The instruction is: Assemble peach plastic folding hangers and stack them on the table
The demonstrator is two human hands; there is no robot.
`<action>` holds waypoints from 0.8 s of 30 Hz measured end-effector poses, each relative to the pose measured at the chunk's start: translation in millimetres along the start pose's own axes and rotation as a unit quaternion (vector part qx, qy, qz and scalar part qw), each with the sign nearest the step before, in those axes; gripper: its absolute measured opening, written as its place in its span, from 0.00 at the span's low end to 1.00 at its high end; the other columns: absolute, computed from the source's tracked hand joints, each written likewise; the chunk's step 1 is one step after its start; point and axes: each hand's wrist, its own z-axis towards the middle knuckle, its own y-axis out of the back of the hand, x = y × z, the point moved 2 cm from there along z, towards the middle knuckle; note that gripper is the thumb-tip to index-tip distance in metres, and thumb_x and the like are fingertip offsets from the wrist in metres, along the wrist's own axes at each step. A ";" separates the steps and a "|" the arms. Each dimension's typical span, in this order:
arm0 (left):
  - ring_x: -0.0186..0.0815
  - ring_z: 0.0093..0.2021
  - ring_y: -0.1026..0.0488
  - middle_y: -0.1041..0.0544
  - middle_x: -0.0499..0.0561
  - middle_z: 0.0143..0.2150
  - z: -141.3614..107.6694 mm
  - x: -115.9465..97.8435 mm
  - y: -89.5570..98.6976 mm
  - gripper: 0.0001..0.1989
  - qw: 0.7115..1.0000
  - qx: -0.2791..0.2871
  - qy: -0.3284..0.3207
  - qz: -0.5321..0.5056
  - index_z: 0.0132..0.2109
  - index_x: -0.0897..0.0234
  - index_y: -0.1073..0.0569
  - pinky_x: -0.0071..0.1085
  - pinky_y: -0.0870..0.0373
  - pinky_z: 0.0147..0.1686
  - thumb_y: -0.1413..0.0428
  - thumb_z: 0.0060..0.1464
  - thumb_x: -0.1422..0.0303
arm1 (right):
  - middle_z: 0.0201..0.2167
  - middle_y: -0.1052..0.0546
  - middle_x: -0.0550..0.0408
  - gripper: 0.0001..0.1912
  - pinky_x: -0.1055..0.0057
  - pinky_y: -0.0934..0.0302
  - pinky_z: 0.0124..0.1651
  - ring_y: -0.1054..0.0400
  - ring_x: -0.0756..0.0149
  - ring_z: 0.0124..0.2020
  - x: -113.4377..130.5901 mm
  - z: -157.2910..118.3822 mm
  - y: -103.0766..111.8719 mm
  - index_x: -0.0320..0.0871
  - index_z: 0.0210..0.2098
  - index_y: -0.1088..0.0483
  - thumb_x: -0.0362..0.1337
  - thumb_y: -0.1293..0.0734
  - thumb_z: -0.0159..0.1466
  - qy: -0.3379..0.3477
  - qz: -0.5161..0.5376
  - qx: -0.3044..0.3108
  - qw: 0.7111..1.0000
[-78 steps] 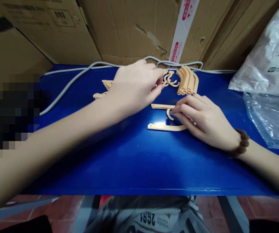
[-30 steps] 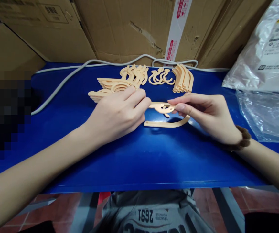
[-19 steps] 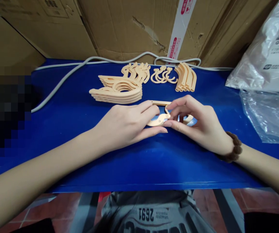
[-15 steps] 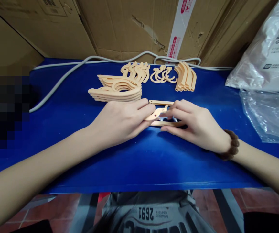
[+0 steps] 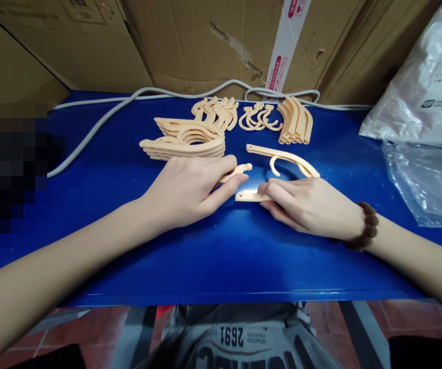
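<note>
Between thumb and fingers, my left hand (image 5: 190, 192) pinches a small beige curved piece (image 5: 241, 169). My right hand (image 5: 305, 205) is closed on a flat beige strip (image 5: 247, 197) with a hole at its left end; the rest of the strip is hidden under the fingers. Just beyond my right hand, a longer beige arm piece (image 5: 282, 154) lies on the blue table, with a hook-shaped part (image 5: 273, 166) beside its near edge. A stack of beige hanger-shaped pieces (image 5: 190, 148) sits just behind my left hand.
Farther back are small curved pieces (image 5: 216, 113), several hooks (image 5: 259, 118) and a bundle of curved strips (image 5: 295, 120). A white cable (image 5: 128, 97) runs along the back, before cardboard boxes (image 5: 205, 46). Plastic bags (image 5: 416, 102) lie at the right.
My hands have moved slightly apart. The hook is no longer at my right fingers and lies by the long arm piece. My right hand has closed on the near strip.
</note>
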 end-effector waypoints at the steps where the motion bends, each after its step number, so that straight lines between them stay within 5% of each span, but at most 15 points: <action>1: 0.37 0.29 0.32 0.26 0.50 0.29 -0.1 0.2 -0.6 0.19 1.000 0.001 0.000 -0.003 0.33 0.61 0.34 0.34 0.47 0.27 0.58 0.71 0.59 | 0.32 0.23 0.55 0.14 0.69 0.46 0.27 0.32 0.70 0.24 0.2 -0.3 0.3 0.40 0.40 0.33 0.37 0.47 0.77 0.006 -0.008 -0.005 1.000; 9: 0.39 0.34 0.27 0.22 0.51 0.33 -1.4 2.5 -5.8 0.19 1.000 0.012 0.001 -0.004 0.43 0.62 0.29 0.33 0.42 0.30 0.60 0.72 0.58 | 0.29 0.24 0.56 0.14 0.70 0.50 0.25 0.33 0.71 0.23 -1.6 -0.2 1.6 0.42 0.38 0.34 0.37 0.47 0.75 -0.008 -0.001 0.004 1.000; 17: 0.41 0.36 0.25 0.22 0.51 0.34 -2.1 2.7 -10.8 0.18 0.999 0.036 -0.008 -0.012 0.43 0.62 0.30 0.34 0.42 0.30 0.60 0.72 0.58 | 0.25 0.22 0.55 0.15 0.70 0.52 0.24 0.31 0.69 0.22 -7.9 -2.2 2.2 0.41 0.41 0.31 0.38 0.47 0.75 -0.058 -0.002 0.000 0.998; 24: 0.41 0.35 0.26 0.24 0.50 0.33 -2.0 3.6 -13.0 0.19 0.999 0.053 -0.002 -0.007 0.43 0.61 0.31 0.33 0.42 0.30 0.62 0.73 0.58 | 0.32 0.19 0.55 0.16 0.69 0.47 0.28 0.25 0.67 0.28 -8.2 -1.5 2.2 0.40 0.46 0.27 0.40 0.44 0.76 -0.037 -0.022 -0.016 0.999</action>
